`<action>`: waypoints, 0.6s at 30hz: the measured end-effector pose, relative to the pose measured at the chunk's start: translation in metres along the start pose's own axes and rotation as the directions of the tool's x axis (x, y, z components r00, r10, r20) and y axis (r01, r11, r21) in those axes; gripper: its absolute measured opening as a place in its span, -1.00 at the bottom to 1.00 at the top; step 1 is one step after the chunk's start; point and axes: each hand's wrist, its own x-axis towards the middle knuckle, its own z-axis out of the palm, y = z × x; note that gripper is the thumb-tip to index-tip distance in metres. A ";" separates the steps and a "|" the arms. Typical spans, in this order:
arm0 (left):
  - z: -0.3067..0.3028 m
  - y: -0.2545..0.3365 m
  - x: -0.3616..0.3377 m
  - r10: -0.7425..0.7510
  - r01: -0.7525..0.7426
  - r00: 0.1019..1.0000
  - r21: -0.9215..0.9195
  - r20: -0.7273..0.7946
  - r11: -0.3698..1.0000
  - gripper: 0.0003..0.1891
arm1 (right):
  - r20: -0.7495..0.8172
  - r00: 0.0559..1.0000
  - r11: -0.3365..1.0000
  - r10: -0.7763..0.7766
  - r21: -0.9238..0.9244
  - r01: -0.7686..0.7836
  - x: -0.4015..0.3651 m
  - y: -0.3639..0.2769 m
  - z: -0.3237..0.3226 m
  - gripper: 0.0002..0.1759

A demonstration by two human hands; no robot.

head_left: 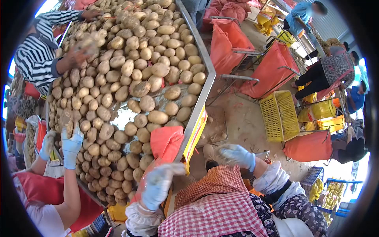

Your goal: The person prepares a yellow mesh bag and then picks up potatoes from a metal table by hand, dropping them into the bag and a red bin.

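My left hand [158, 185], in a pale blue glove, is at the table's near edge beside a red bag [166, 143]; motion smears its fingers, so what it holds, if anything, is unclear. Away from the table, my right hand [237, 156], gloved alike, hangs over the floor with its fingers stretched out and nothing visible in them. Many potatoes [147, 103] cover the metal-edged table [208, 73]. The red bag lies over the near corner, above a yellow bag [194, 138].
At the left, a co-worker in blue gloves [72, 144] holds a potato; another in striped sleeves [29, 63] reaches over the pile. Red bags on metal frames [272, 71] and a yellow crate [279, 115] stand on the right. More people are at the far right.
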 end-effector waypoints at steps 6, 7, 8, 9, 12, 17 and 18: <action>0.021 -0.174 -0.057 -0.383 0.385 0.922 -0.035 0.046 0.922 -0.60 | 0.060 0.992 0.839 -0.114 -0.529 0.128 0.049 0.006 0.116 -0.28; 0.017 -0.200 -0.065 -0.162 0.132 0.987 0.508 0.017 0.851 -0.59 | -0.050 0.984 0.780 -0.169 -0.617 0.102 0.066 0.012 0.130 -0.31; 0.016 -0.213 -0.068 0.046 -0.131 0.991 0.882 0.123 0.452 -0.57 | -0.155 0.959 0.714 -0.238 -0.697 0.065 0.077 0.016 0.135 -0.34; 0.021 -0.208 -0.062 0.045 -0.124 0.992 0.887 0.116 0.444 -0.57 | -0.145 0.959 0.713 -0.243 -0.697 0.075 0.083 0.013 0.132 -0.34; 0.034 -0.159 -0.045 -0.375 0.423 0.904 0.302 -0.206 0.854 -0.55 | -0.021 0.946 0.604 -0.322 -0.775 0.189 0.106 0.036 0.132 -0.59; 0.026 -0.230 -0.066 -0.101 0.190 0.979 0.614 -0.177 0.766 -0.55 | -0.035 0.893 0.506 -0.449 -0.833 0.221 0.087 0.033 0.103 -0.70; 0.024 -0.239 -0.068 -0.026 0.132 0.989 0.777 -0.147 0.616 -0.55 | -0.079 0.810 0.487 -0.582 -0.831 0.268 0.085 0.026 0.097 -0.74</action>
